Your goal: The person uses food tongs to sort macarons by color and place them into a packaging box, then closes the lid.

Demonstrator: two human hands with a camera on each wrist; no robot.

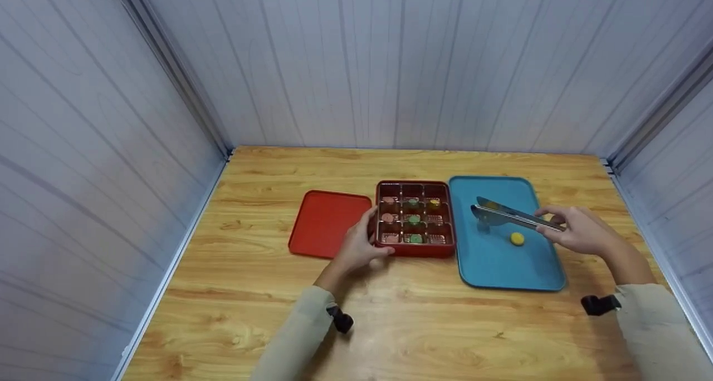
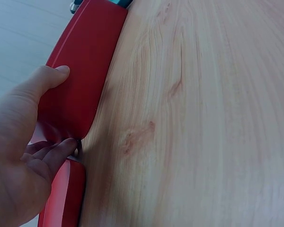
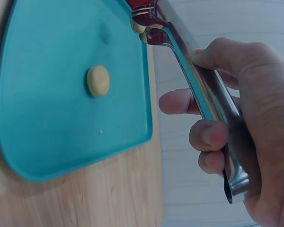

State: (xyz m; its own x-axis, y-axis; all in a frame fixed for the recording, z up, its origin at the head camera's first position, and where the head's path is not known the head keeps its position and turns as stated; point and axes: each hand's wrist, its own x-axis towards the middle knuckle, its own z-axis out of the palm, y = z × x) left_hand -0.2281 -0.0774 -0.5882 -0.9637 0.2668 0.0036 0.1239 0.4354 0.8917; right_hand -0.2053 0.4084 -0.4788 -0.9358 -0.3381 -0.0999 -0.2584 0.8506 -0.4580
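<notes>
My left hand (image 1: pixel 359 247) grips the near left corner of a dark red box (image 1: pixel 418 251). Its thumb lies on the front wall, the fingers by the left side. A clear divided insert holds pink pieces (image 1: pixel 387 218) in the left column, green ones (image 1: pixel 414 219) in the middle and one yellow piece (image 1: pixel 434 203) at the back right. In my right hand (image 1: pixel 579 230) are metal tongs (image 1: pixel 521 218), tips over the blue tray (image 1: pixel 473 267). A yellow round cookie (image 1: pixel 517 239) lies on that tray. Something yellowish (image 3: pixel 137 27) shows at the tong tips; whether they grip it, I cannot tell.
Left of the box, a flat red lid (image 1: pixel 328 225) lies on the wooden table (image 1: pixel 423 314). The blue tray stands right beside the box. Pale panel walls (image 1: pixel 367 63) close off the back and both sides.
</notes>
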